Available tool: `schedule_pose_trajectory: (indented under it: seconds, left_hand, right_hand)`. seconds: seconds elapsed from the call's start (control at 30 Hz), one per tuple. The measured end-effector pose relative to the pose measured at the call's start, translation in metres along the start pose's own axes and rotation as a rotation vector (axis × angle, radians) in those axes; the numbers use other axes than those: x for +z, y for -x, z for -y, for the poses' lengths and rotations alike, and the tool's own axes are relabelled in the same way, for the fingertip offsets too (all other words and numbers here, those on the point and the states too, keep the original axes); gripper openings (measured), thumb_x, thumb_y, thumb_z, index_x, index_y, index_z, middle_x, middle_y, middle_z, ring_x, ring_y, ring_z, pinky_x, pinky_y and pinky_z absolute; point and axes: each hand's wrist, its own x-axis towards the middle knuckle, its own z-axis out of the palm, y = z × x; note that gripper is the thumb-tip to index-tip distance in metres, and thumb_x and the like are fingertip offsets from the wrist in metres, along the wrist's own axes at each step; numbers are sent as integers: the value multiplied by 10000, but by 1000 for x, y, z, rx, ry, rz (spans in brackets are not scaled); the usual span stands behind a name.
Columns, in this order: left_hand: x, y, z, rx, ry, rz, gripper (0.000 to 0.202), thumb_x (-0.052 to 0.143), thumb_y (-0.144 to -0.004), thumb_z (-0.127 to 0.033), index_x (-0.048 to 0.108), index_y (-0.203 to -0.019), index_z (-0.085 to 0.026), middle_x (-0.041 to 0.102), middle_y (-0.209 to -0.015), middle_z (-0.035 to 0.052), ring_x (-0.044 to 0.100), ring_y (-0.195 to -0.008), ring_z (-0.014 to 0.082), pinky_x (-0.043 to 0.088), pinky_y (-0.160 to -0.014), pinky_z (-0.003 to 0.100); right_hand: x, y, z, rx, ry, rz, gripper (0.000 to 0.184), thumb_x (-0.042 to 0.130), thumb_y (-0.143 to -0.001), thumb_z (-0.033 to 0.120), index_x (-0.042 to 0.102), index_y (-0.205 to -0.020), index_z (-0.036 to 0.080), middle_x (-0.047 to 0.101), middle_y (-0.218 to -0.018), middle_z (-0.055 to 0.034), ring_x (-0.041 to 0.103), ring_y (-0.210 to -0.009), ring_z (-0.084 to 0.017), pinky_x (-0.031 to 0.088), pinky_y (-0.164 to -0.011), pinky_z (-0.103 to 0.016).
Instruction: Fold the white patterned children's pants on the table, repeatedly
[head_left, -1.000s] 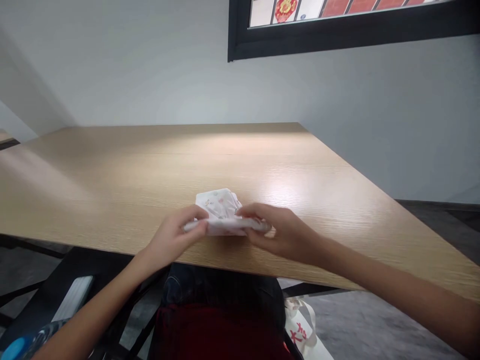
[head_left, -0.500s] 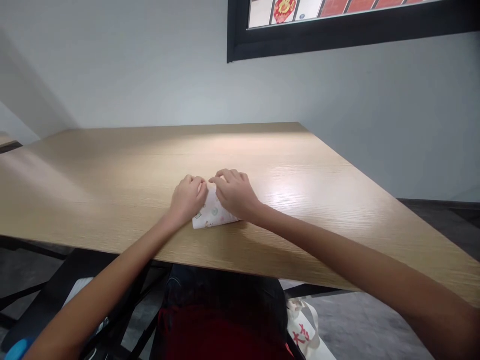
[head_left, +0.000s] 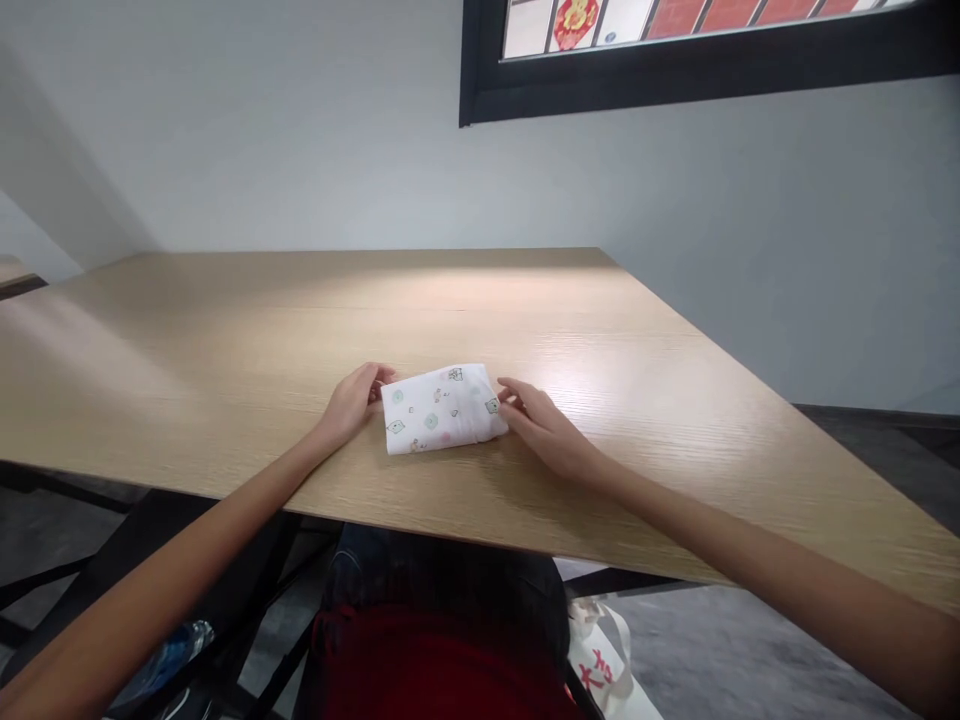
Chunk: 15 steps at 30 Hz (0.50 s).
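Observation:
A small white cloth (head_left: 442,408) with tiny coloured prints lies folded into a rectangle on the wooden table (head_left: 225,330), near its front edge. My left hand (head_left: 351,400) rests at the cloth's left edge, fingers loosely bent, fingertips touching it. On the opposite side my right hand (head_left: 544,427) lies flat on the table, fingers stretched out to the cloth's right edge. Neither hand grips the cloth.
The table's right edge runs diagonally toward me, with grey floor beyond. A grey wall stands behind, with a black-framed window (head_left: 675,70) at top right. Under the table are a white tote bag (head_left: 604,665) with red print, a bluish bottle (head_left: 169,655) and black frame bars.
Both hands folded the cloth's near part away from me, pressed together on its middle, then slid apart to its left and right edges. The cloth now lies flat and uncovered.

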Motion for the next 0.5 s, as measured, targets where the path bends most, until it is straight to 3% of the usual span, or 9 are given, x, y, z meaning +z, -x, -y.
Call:
schedule_pose_trajectory:
  seconds: [0.1,0.2,0.33,0.5]
  left_hand:
    - [2,-4,-1,-49,126,15,495,208,-874,-435,590,-955,-129,648,-997,105,609,-870,183,475,-742,300]
    - [8,6,-10,-51,174,56,444,298,-852,-432,632,-922,-148,662,-991,77,596,-918,201,464,-795,310]
    - [15,42,-26,-81,154,27,283,430,-810,-353,618,-892,-157,652,-951,56,585,-893,190,454,-791,296]
    - [18,71,-28,-124,90,36,313,315,-873,-369,531,-884,-143,598,-713,36,587,-585,134,477,-537,250]
  right_hand:
    - [2,19,13,12,-118,68,662,598,-717,308,306,-1300,191,517,-1116,-109,510,-1014,-261,434,-854,-426]
    - [10,12,15,7,-183,75,751,566,-648,167,224,-1316,185,505,-1119,-114,518,-993,-248,442,-841,-408]
    - [19,-22,2,79,-284,5,627,465,-658,98,281,-1253,172,537,-1042,-97,552,-857,-213,466,-789,-401]
    - [22,-38,-1,134,-273,-110,418,440,-762,140,389,-1176,148,527,-1006,-110,548,-866,-214,497,-756,-394]
